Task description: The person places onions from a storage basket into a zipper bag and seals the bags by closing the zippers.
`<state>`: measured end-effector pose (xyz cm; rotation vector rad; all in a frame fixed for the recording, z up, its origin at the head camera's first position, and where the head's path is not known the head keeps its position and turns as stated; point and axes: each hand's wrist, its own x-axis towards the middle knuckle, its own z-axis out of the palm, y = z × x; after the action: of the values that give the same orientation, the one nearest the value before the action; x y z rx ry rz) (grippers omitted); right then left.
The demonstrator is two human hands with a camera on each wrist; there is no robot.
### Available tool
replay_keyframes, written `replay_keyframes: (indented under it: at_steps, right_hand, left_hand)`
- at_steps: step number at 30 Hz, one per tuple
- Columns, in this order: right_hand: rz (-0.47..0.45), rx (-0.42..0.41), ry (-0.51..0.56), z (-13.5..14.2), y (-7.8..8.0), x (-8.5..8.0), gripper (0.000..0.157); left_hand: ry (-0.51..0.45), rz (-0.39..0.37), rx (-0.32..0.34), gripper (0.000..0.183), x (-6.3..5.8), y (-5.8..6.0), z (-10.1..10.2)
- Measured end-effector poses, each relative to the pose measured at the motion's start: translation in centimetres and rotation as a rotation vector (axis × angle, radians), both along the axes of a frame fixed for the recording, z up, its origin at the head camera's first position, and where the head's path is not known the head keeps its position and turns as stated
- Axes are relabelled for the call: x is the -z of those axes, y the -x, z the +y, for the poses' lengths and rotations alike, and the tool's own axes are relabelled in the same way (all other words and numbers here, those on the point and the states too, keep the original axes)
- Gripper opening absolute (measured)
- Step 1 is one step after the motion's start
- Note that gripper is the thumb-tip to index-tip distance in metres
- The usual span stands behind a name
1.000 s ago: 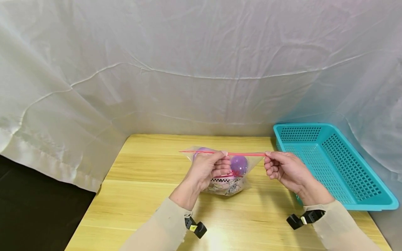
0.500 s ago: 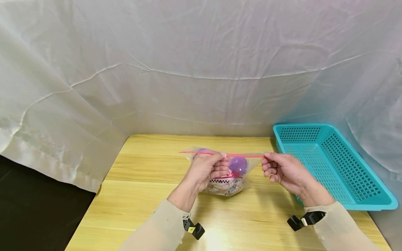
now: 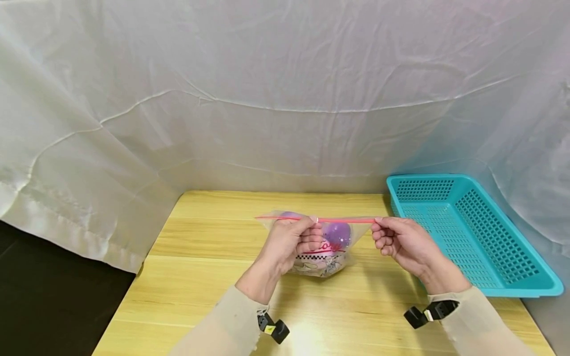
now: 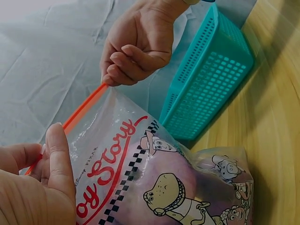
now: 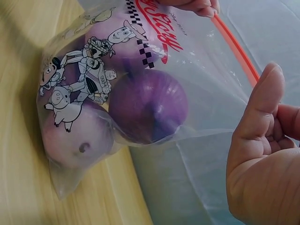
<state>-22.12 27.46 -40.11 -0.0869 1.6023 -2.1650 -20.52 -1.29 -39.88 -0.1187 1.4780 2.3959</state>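
A clear zip bag with a red zip strip and cartoon print stands near the middle of the wooden table. Several purple balls fill it; one dark shiny purple ball shows plainly in the right wrist view. My left hand pinches the strip around its middle, where a small white piece shows at the fingertips. At the strip's right end my right hand pinches the corner between thumb and curled forefinger. Between both hands the strip is pulled straight. Part of the bag is hidden behind the left hand.
A turquoise perforated basket stands at the table's right side, close beyond the right hand. Pale cloth hangs behind the wooden table and along its sides. A dark area lies off the table's left edge.
My left fingertips have slid slightly left along the red strip, with the small white piece at them. The right hand has shifted very little and keeps its pinch on the corner.
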Motion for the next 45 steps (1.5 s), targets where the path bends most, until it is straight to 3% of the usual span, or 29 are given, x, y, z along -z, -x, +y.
replay_keyframes:
  at_steps: [23, 34, 45]
  right_hand:
    - [0.011, 0.011, 0.048, 0.3, 0.0, -0.1, 0.033]
    - [0.000, 0.022, 0.040, 0.3, 0.1, -0.2, 0.033]
    - [0.006, 0.016, 0.042, 0.4, 0.1, -0.3, 0.034]
  left_hand:
    - [-0.006, 0.010, -0.018, 0.020, -0.5, 0.1, -1.5]
    - [-0.065, -0.019, -0.018, 0.019, -0.6, 0.2, -2.8]
    - [-0.040, 0.002, -0.052, 0.021, -0.6, 0.1, -4.1]
